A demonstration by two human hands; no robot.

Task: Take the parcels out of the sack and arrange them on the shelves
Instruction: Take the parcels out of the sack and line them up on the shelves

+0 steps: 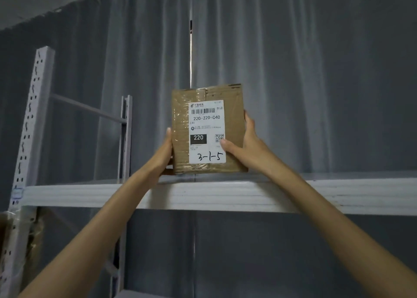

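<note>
A brown cardboard parcel [180, 126] with a white shipping label marked "220" and handwritten "3-1-5" stands upright at the front edge of the white top shelf [293, 196]. My left hand [165, 153] grips its left side and lower corner. My right hand [243, 144] holds the right side, thumb pressed on the label near the QR code. Both arms reach up from below. The sack is out of view.
White perforated shelf uprights [29, 126] rise at the left, with a crossbar between them. A grey curtain [316, 72] hangs behind the shelving. A plastic-wrapped brown item [33, 241] shows at the lower left, behind the upright.
</note>
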